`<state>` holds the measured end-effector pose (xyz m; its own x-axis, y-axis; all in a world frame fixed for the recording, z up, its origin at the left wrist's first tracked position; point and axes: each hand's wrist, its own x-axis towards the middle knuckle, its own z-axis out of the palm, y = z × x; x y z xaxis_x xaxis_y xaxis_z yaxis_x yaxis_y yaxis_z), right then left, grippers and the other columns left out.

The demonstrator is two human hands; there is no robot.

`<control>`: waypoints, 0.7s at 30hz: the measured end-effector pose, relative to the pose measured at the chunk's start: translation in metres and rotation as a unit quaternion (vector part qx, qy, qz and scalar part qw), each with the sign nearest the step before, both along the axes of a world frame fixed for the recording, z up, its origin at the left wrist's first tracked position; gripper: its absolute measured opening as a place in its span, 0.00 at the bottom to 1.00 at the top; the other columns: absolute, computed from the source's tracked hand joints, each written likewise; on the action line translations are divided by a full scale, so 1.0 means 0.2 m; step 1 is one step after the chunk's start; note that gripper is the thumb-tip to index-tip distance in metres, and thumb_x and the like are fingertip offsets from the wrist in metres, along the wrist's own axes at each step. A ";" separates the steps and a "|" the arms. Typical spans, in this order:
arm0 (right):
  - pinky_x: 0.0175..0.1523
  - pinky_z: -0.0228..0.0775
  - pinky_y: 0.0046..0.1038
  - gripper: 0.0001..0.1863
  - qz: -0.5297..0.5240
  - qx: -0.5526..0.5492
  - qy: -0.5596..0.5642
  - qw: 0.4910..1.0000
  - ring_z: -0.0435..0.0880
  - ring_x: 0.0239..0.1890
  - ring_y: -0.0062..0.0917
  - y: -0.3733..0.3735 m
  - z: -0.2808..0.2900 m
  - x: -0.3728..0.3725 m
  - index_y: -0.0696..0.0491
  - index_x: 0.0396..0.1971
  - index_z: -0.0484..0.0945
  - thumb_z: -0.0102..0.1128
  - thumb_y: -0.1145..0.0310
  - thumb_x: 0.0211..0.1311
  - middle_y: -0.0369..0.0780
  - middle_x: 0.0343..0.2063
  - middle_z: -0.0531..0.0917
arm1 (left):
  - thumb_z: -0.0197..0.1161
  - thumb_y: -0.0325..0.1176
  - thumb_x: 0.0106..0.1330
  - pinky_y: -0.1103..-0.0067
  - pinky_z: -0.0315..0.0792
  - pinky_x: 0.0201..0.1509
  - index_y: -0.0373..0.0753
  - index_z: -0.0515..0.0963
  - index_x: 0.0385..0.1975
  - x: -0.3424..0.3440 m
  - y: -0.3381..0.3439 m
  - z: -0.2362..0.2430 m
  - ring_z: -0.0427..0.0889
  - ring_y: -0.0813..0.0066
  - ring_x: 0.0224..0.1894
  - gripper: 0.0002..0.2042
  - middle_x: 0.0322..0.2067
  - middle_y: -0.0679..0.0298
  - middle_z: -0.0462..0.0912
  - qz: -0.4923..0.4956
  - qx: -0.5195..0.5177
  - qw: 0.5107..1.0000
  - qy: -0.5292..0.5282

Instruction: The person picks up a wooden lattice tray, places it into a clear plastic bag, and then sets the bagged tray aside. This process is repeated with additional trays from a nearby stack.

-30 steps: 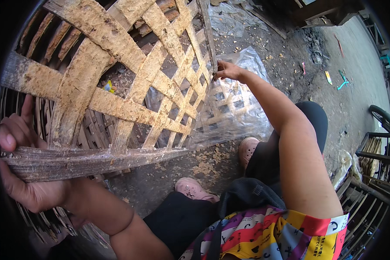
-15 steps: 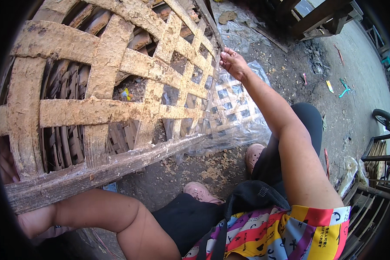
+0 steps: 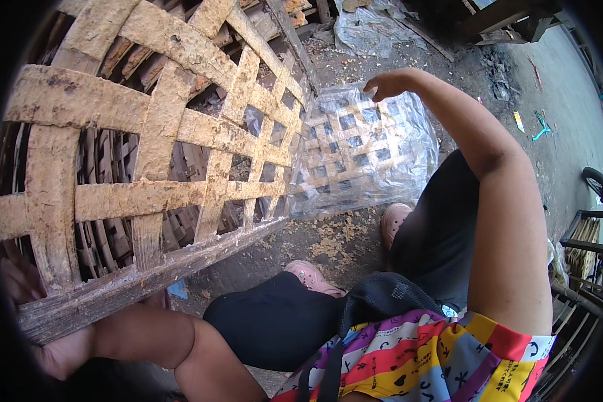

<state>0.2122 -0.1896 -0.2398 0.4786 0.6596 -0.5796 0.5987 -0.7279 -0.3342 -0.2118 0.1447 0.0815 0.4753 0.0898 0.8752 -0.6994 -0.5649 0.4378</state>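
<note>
A large woven lattice panel (image 3: 201,127) of flat strips, coated in a crumbly tan layer and edged with a wooden frame (image 3: 147,271), stands tilted at my left. My left hand (image 3: 63,348) grips its lower left corner, with fingers wrapped round the frame and partly seen through the weave. Off to the right, my right hand (image 3: 388,84) is apart from the panel, bent at the wrist, with thumb and forefinger slightly spread and nothing visible between them. Below it, a clear plastic sheet (image 3: 409,144) lies on the ground over or around another lattice pattern.
Several wooden slats are stacked behind the panel. Crumbs (image 3: 335,244) litter the dirt floor near my pink clogs (image 3: 311,278). More plastic (image 3: 368,30) lies at the back. A dark wooden structure (image 3: 509,23) stands far right, with a wheel (image 3: 596,184) and slatted racks (image 3: 583,234) nearer.
My right hand has let go of the panel's far right edge and moved right. The panel has shifted left, exposing more of the plastic sheet. My left hand keeps its hold.
</note>
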 end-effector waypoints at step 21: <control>0.76 0.15 0.43 0.31 -0.215 -0.091 -0.224 0.946 0.27 0.76 0.32 -0.17 -0.58 -0.50 0.33 0.73 0.36 0.18 0.43 0.74 0.34 0.75 0.34 | 0.39 0.41 0.75 0.59 0.64 0.60 0.35 0.62 0.27 0.23 -0.20 -0.12 0.64 0.69 0.32 0.17 0.25 0.61 0.60 0.363 -0.059 0.918 0.149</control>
